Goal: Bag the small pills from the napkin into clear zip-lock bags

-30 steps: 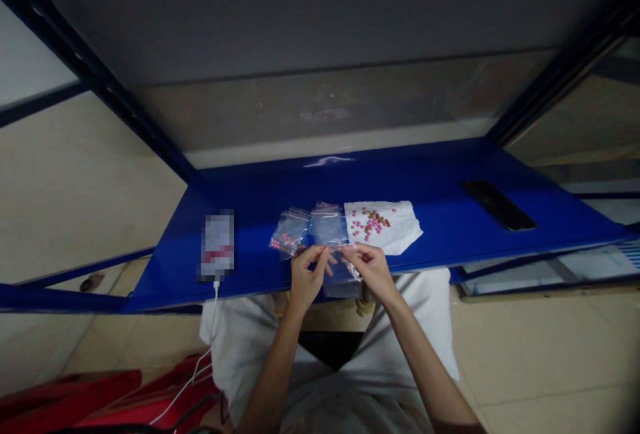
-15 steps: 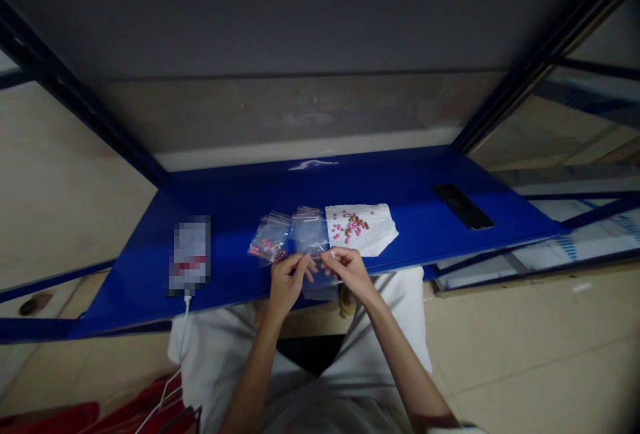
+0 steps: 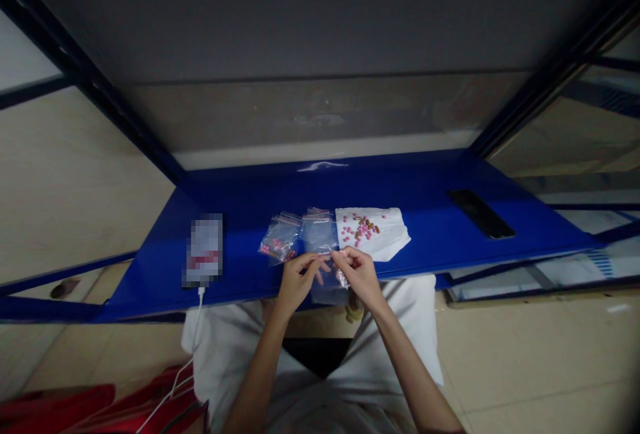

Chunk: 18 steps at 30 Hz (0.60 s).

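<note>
Between my hands, at the front edge of the blue shelf, hangs a clear zip bag. My left hand pinches its top edge on the left, and my right hand pinches the same edge on the right. Just beyond lie several flat clear zip bags. To their left are zip bags with pink and brown pills. A white paper sheet on the right carries a loose pile of pink tablets and brown capsules. My fingers partly cover the held bag's opening.
A black phone lies at the right of the blue shelf. On the left is a blurred-out device with a white cable running down. Blue posts and a grey panel stand behind; my knees are under the front edge.
The whole view has shifted, so things appear slightly further right. Both hands keep their pinch on the bag's top edge, with only small finger movement.
</note>
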Available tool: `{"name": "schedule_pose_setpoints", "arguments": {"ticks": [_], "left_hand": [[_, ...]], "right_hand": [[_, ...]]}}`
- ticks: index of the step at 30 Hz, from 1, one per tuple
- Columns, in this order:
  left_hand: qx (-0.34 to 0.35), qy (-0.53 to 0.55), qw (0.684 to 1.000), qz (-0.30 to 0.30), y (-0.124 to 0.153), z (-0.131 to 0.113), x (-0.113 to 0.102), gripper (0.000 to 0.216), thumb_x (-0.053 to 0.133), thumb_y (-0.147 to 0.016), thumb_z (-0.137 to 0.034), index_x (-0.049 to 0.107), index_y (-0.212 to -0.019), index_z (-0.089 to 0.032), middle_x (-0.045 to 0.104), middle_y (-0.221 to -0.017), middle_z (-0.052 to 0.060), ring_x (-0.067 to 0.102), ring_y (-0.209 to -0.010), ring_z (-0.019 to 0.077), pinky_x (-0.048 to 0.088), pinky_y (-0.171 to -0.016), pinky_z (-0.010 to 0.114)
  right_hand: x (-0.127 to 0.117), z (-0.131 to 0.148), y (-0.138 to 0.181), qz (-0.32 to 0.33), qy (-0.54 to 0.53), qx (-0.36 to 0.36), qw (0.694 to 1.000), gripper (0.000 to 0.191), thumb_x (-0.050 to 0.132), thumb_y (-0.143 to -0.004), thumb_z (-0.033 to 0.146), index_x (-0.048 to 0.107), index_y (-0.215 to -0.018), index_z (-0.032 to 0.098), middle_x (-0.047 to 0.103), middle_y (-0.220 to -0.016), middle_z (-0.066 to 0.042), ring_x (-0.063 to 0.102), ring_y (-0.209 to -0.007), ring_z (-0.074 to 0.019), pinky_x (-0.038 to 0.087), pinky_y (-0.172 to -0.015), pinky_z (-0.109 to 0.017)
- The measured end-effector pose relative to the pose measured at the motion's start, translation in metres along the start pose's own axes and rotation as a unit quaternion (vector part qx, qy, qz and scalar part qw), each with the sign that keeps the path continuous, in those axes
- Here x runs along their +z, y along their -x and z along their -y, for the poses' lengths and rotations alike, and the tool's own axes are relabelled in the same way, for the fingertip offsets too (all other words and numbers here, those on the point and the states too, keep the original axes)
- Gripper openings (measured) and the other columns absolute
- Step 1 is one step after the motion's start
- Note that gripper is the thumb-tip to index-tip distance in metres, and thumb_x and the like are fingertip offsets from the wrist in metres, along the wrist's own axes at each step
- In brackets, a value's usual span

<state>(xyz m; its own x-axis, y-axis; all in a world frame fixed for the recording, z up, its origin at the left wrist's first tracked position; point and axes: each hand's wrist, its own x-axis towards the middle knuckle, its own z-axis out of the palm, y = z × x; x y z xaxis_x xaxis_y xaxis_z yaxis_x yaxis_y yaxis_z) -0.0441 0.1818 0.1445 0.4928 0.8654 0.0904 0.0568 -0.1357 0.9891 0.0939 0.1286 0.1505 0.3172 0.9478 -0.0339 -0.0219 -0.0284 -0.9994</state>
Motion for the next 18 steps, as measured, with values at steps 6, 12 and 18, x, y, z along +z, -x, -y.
{"name": "schedule_pose_setpoints", "arguments": {"ticks": [6, 12, 18], "left_hand": [[0.016, -0.018, 1.0, 0.009, 0.003, -0.004, -0.001, 0.031, 0.047, -0.088, -0.038, 0.064, -0.077, -0.014, 0.064, -0.062, 0.001, 0.057, -0.049, 0.01, 0.045, -0.055, 0.021], [0.08, -0.11, 0.99, -0.027, 0.004, -0.002, 0.0, 0.029, 0.044, -0.089, -0.031, 0.064, -0.075, -0.016, 0.065, -0.074, 0.003, 0.06, -0.069, 0.014, 0.046, -0.066, 0.023], [0.118, -0.184, 0.975, -0.033, 0.005, 0.0, 0.002, 0.03, 0.041, -0.091, -0.027, 0.064, -0.075, -0.017, 0.064, -0.071, 0.003, 0.059, -0.069, 0.0142, 0.044, -0.068, 0.025]], "right_hand": [[-0.002, 0.003, -0.001, 0.05, 0.025, -0.005, 0.998, 0.031, 0.068, -0.071, 0.048, 0.066, -0.078, 0.017, 0.066, -0.069, -0.003, 0.057, -0.057, -0.0137, 0.045, -0.045, -0.021], [0.001, -0.007, -0.004, 0.009, 0.084, -0.002, 0.996, 0.033, 0.065, -0.074, 0.048, 0.066, -0.075, 0.015, 0.06, -0.054, -0.001, 0.048, -0.042, -0.0107, 0.037, -0.036, -0.02], [0.003, -0.01, -0.003, -0.005, 0.099, -0.042, 0.994, 0.032, 0.064, -0.074, 0.047, 0.066, -0.075, 0.015, 0.059, -0.054, -0.001, 0.045, -0.04, -0.0091, 0.035, -0.035, -0.019]]}}
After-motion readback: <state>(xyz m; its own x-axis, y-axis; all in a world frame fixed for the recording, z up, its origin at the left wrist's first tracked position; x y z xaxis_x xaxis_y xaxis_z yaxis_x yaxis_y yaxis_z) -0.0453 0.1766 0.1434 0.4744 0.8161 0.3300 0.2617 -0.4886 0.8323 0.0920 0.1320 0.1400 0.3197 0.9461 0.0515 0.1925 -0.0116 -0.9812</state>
